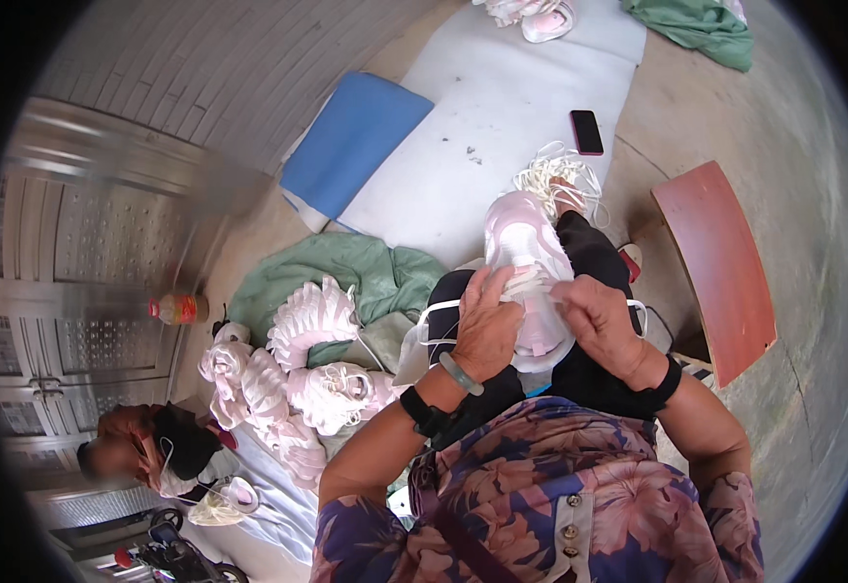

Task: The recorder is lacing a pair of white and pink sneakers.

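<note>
A pink-and-white sneaker (pixel 523 225) lies across my lap, its toe pointing away from me. My left hand (pixel 487 325) is closed over the left side of its lacing area, fingers bent onto the shoe. On the opposite side my right hand (pixel 599 325) is curled in a pinch on a white shoelace, though its fingertips are partly hidden. Loops of the white shoelace (pixel 433 311) stick out to the left of my left hand and to the right of my right hand. Just past the toe, a loose bundle of white laces (pixel 558 183) hangs over my knee.
Stacked pink-and-white shoes (pixel 312 321) sit at my left by a green cloth (pixel 375 267). Ahead are a pale mat (pixel 502 87), a blue folded mat (pixel 354 141) and a phone (pixel 586 132). A reddish wooden board (pixel 720 272) stands right. Another person (pixel 176 442) sits lower left, near a bottle (pixel 179 309).
</note>
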Demonstrator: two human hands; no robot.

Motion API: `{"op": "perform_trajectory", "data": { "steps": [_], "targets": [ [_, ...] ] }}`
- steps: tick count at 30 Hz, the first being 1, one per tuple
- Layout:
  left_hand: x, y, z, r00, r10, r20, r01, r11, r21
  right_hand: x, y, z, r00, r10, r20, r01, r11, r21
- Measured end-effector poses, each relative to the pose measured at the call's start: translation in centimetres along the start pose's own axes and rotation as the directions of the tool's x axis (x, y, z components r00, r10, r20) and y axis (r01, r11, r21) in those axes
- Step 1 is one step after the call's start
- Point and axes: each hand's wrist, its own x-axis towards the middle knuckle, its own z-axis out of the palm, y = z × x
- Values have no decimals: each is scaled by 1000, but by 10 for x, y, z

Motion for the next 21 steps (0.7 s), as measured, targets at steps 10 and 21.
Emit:
{"op": "perform_trajectory", "data": {
  "steps": [10, 21],
  "targets": [
    [4, 8, -4, 994, -33, 102, 17, 988, 154, 7, 2, 11, 988, -124, 96, 153, 890, -430],
    [5, 8, 21, 992, -129, -7, 127, 964, 234, 9, 4, 13, 989, -116, 97, 147, 884, -443]
  ]
}}
